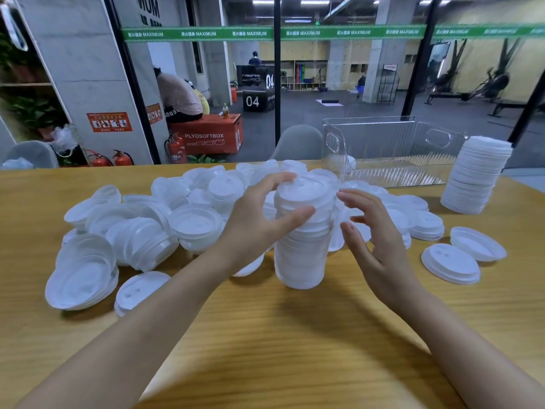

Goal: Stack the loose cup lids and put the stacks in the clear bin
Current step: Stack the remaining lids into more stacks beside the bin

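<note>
On the table (pixel 265 349), loose lids (pixel 141 231) spread left of and behind the middle stack (pixel 303 261); the bin (pixel 392 154) stands behind to the right, a second stack (pixel 477 178) beside it.

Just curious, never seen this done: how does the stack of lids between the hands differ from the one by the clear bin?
The near stack stands in front, gripped by the left hand; the far stack stands untouched right of the bin. The near stack has loose lids crowding it; the far stack stands apart from them. Both are upright white lids, outside the bin.
</note>
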